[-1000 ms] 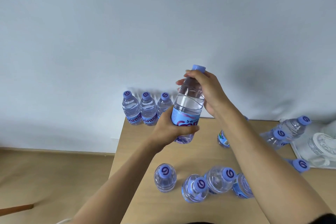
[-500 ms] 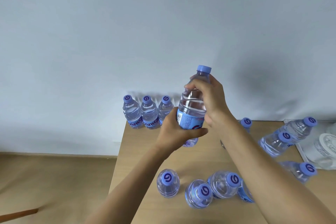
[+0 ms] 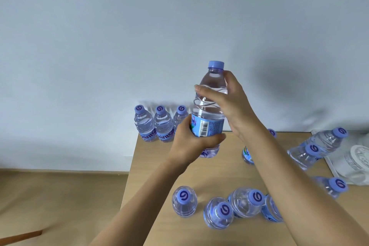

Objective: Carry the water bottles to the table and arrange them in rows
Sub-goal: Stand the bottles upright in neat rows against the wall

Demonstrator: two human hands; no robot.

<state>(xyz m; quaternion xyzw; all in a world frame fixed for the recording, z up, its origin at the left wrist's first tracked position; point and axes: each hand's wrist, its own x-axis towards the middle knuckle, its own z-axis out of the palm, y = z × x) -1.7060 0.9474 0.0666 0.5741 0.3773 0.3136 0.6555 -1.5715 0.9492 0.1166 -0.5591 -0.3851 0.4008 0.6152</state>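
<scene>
left hand [image 3: 192, 143] wrapped round bottle [image 3: 209, 114] low | right hand [image 3: 227, 102] gripping top | above table [image 3: 159, 166] back-left edge, beside three bottles [image 3: 159, 124]

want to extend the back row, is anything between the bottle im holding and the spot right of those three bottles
Nothing visible blocks it. The held bottle, gripped by the left hand and right hand, hangs right beside the back row, over bare table.

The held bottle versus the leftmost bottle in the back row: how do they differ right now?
The held bottle is gripped by the left hand and right hand; the leftmost back-row bottle stands untouched on the table. Barcode faces us; brand lettering there. Both upright, blue-capped.
</scene>
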